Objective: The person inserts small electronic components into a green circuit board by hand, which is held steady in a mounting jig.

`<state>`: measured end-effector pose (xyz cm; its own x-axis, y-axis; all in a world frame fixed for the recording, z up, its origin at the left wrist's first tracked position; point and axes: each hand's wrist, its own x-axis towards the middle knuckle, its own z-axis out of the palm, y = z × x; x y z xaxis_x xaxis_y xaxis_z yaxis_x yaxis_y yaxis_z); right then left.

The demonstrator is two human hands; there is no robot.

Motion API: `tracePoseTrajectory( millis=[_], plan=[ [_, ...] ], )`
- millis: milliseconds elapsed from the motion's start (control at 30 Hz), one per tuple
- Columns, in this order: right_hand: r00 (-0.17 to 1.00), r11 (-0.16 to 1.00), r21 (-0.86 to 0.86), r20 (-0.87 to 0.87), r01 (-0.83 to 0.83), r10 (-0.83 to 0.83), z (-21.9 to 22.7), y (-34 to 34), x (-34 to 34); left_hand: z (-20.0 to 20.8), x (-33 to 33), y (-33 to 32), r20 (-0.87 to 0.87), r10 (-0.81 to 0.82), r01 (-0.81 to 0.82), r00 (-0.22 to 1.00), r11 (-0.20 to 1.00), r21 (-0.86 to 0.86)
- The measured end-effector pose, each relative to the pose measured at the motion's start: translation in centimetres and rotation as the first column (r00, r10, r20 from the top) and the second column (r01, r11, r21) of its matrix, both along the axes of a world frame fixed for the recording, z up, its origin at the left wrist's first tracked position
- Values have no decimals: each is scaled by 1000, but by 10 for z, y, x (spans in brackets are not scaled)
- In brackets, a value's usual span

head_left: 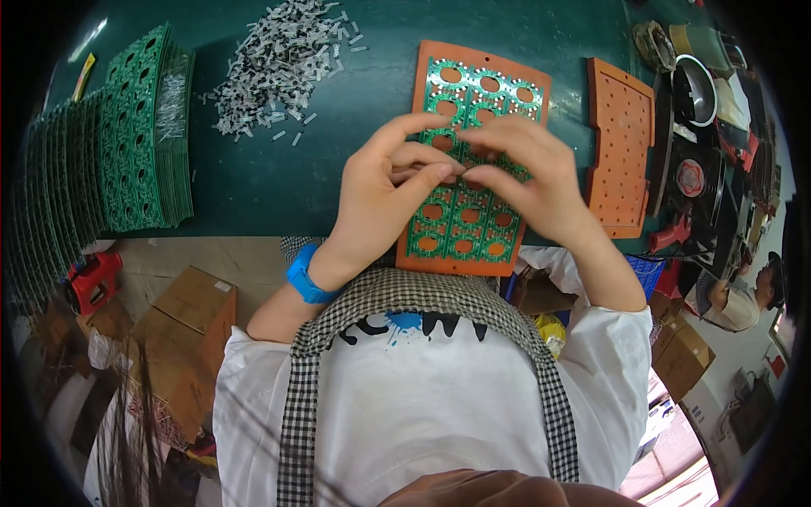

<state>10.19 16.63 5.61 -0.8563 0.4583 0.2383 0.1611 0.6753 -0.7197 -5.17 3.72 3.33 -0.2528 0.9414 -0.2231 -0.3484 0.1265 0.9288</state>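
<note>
While your L hand (pixel 380 186), w/ a bright blue band (pixel 306 275) on the wrist, & your R hand (pixel 536 173) nearly meet at the fingertips, fingers curled in, can't tell if they're gripping a small part. Below them is a green circuit-board panel w/ oval cutouts (pixel 451 205), on a flat orange rectangular plate (pixel 456 264) at your edge of the dark green table (pixel 245 190). Loose pile of tiny grey-&-black parts (pixel 283 63) up L, stacked green circuit boards (pixel 133 135) further L, 2nd orange plate w/ small holes (pixel 621 144) on your R.
</note>
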Motion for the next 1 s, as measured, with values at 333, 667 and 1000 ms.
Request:
tracePoseTrajectory(
  millis=[333,667,1000],
  plan=[
    [956,982,35,227,184,-188,-10,51,32,-12,-61,-17,-990,102,-385,102,921,56],
    [962,990,87,240,114,-132,-14,55,27,-23,-82,-27,-976,59,-335,210,942,-15],
    [985,954,282,106,101,-135,-25,51,35,-17,-79,-21,-969,100,-249,227,968,41]
  ],
)
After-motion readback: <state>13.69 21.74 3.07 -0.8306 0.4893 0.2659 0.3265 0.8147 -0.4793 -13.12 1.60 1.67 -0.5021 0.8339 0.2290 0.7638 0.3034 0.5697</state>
